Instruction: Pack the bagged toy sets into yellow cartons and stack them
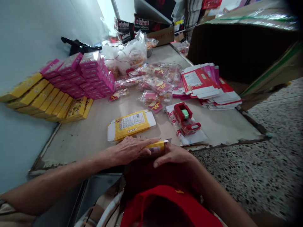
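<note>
A small yellow box (156, 148) is between my hands at the table's front edge, just above my red apron. My left hand (132, 148) lies over its left part, fingers wrapped across the top. At the box's right end, my right hand (174, 155) grips it, with the thumb stretched toward me; a white flap shows beside the fingers. Just beyond my left hand lies a stack of flattened yellow cartons (131, 124). A red tape dispenser (187, 118) with a pale green roll stands on a printed plastic bag, right of my hands.
Yellow boxes (50, 101) stand in a row at the left, beside stacked pink boxes (87, 75). Clear packets (156, 85) lie mid-table. Flattened red and pink cartons (203, 82) are at the right, near a large open cardboard box (236, 56). Bulging plastic bags (130, 53) sit behind.
</note>
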Demonstrator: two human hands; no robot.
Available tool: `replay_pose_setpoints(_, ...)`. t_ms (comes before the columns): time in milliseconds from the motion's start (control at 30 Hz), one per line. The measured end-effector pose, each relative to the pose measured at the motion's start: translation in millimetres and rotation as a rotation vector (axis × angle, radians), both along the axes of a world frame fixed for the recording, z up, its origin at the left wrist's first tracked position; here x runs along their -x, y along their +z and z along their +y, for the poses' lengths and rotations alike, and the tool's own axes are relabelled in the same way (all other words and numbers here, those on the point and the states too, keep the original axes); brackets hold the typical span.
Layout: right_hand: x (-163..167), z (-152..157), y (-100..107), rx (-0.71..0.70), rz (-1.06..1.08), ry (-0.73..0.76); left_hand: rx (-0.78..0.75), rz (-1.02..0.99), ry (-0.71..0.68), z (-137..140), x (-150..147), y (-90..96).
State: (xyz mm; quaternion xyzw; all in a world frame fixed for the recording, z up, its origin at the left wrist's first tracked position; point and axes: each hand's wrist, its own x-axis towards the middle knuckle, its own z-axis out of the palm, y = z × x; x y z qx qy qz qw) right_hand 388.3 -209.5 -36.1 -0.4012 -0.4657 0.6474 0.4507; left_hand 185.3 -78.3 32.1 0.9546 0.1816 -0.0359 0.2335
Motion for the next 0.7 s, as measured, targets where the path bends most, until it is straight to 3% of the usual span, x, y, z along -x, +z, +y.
replay_pose_setpoints(67, 10, 6, -3, -0.001, -0.010, -0.075, 0.019, 0.038, 0.008, -3, 2, -14.6)
replay_pose_setpoints(233, 40, 8, -23, 0.081, 0.058, -0.357, -0.009, -0.113, 0.241, 2, -2, -65.4)
replay_pose_setpoints(300, 46, 7, -29, 0.103, 0.123, -0.437, -0.001, -0.130, 0.264, 12, -8, -75.8)
replay_pose_setpoints(400, 48, 9, -31, 0.122, 0.204, -0.536, 0.040, -0.097, 0.192, 36, -17, -69.6)
replay_pose_setpoints(567, 48, 18, -26, 0.142, 0.233, -0.650, 0.106, 0.021, 0.027, 56, -21, -35.5)
replay_pose_setpoints(700, 52, 23, -28, 0.112, 0.171, -0.673, 0.097, 0.037, 0.084, 50, -22, -37.5)
